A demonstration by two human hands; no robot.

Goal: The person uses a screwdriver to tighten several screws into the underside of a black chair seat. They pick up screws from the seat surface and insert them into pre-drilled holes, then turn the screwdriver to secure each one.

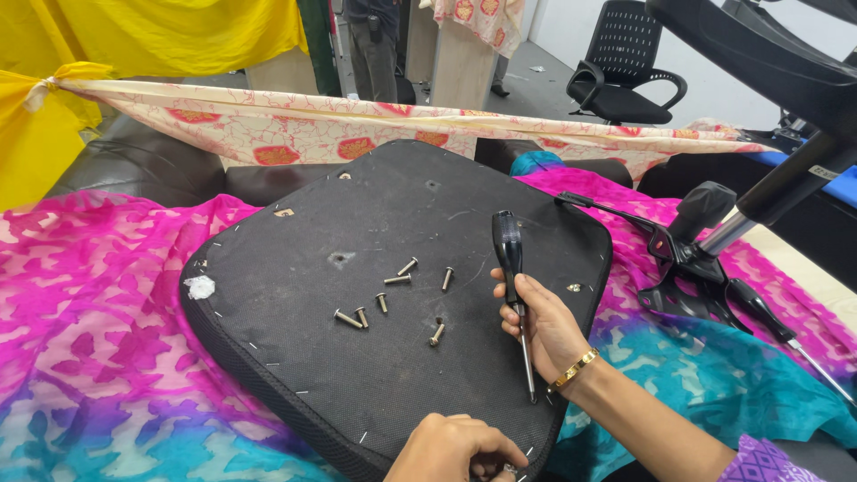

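Bright pink cloth padded the upturned seat; right hand clasped a screwdriver beside loose screws, left hand curled, contents unclear.

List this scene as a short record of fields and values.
surface: black seat pad, underside up, on a pink and teal cloth
right hand: holds a black-handled screwdriver, tip pointing toward the camera
left hand: closed, at the pad's near edge; what it grips is hidden
loose parts: seven screws lying on the pad
right of pad: chair mechanism with a second screwdriver beside it
background: office chair
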